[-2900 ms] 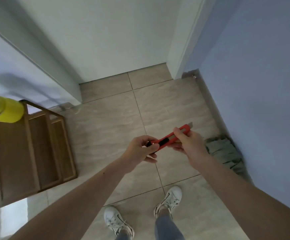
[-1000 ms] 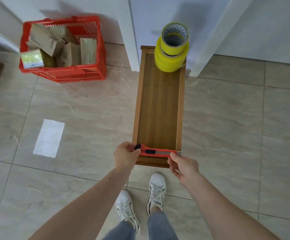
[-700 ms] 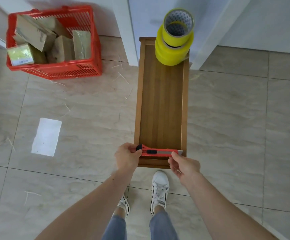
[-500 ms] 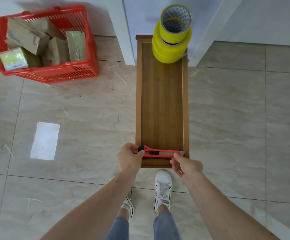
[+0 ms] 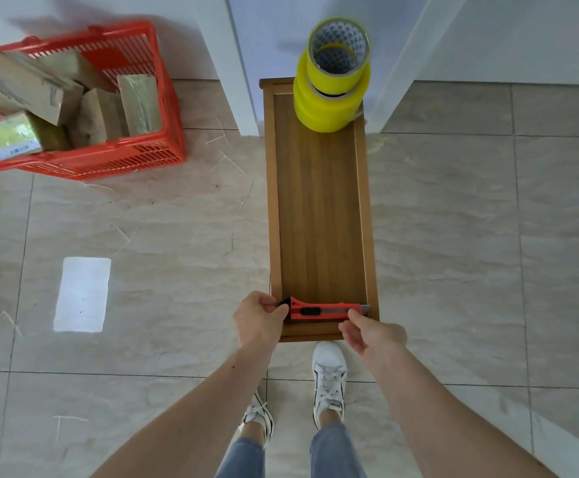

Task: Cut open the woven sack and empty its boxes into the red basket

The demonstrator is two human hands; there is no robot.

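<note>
A red utility knife [image 5: 319, 309] lies crosswise over the near end of a long wooden shelf top [image 5: 319, 215]. My left hand [image 5: 258, 322] pinches its black rear end. My right hand [image 5: 372, 334] pinches the blade end with thumb and fingertip. The red basket [image 5: 81, 160] stands on the floor at the far left, with several brown cardboard boxes [image 5: 36, 88] piled inside. No woven sack is in view.
Stacked yellow tape rolls [image 5: 332, 88] stand at the far end of the shelf top. White walls and a door frame rise behind. Thin straw-like strands litter the tile floor [image 5: 163, 236] near the basket. My white shoes [image 5: 329, 374] stand below the shelf's near edge.
The view swung from a bare corner to the shelf and basket. Over the last second I stepped closer, and both hands brought the knife down to the shelf's near end.
</note>
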